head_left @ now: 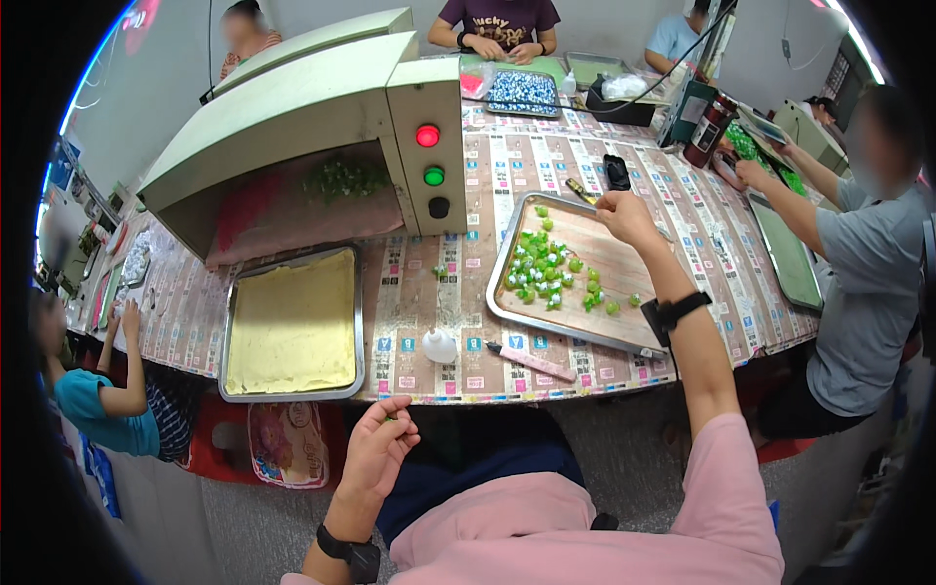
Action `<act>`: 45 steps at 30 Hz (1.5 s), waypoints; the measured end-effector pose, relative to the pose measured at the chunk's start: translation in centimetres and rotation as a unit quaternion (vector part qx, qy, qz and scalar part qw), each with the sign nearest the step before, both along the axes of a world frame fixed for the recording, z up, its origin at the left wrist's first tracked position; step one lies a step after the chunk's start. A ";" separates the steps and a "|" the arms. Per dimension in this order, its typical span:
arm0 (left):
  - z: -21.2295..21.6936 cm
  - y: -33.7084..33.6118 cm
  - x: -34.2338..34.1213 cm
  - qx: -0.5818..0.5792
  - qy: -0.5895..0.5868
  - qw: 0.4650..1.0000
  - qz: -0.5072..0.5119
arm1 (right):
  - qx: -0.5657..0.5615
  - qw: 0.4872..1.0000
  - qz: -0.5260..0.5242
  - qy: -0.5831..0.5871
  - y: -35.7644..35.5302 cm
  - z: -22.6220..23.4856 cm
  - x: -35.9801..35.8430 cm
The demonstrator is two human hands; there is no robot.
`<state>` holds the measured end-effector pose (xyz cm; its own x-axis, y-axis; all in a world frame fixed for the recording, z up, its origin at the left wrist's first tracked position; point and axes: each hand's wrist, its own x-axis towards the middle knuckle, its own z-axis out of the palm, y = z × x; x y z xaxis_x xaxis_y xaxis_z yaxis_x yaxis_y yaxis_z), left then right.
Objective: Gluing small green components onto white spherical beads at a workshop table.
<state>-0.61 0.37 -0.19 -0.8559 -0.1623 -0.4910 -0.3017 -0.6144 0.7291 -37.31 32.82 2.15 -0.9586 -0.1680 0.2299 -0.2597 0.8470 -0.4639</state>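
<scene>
My left hand (382, 447) is at the near table edge, above my lap. Its fingers are curled and pinched together, with a hint of green between them too small to name. My right hand (627, 216) reaches over the far right part of a metal tray (499, 302). Its fingertips are pressed together, and whatever they hold is hidden. Small green pieces with white bits (541, 261) lie clustered on the tray's left side, several scattered apart. In front of the tray lie a pink pen-like tool (534, 362) with a dark tip and a small white squeeze bottle (439, 345).
A cream box-shaped machine (292, 127) with lit red and green buttons stands left, pink and green pieces inside. Before it sits a tray lined with yellow sheet (297, 322). A cutter (581, 191) and a black object (616, 173) lie beyond my tray. Co-workers sit around.
</scene>
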 end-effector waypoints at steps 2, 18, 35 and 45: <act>0.4 0.3 -0.5 -0.005 0.005 1.000 -0.008 | 0.044 0.998 -0.025 -0.042 0.4 -0.4 -2.9; -0.1 0.2 -7.0 -0.312 0.093 0.945 -0.030 | 0.148 0.987 -0.062 0.010 -0.8 -5.1 -9.1; -0.8 1.3 -10.1 -0.481 0.125 0.859 -0.125 | -0.001 0.997 -0.071 0.029 -5.4 -2.2 -7.1; 0.7 0.3 -6.8 -0.403 0.104 0.901 -0.123 | -0.345 0.874 0.230 -0.252 -6.5 4.3 21.2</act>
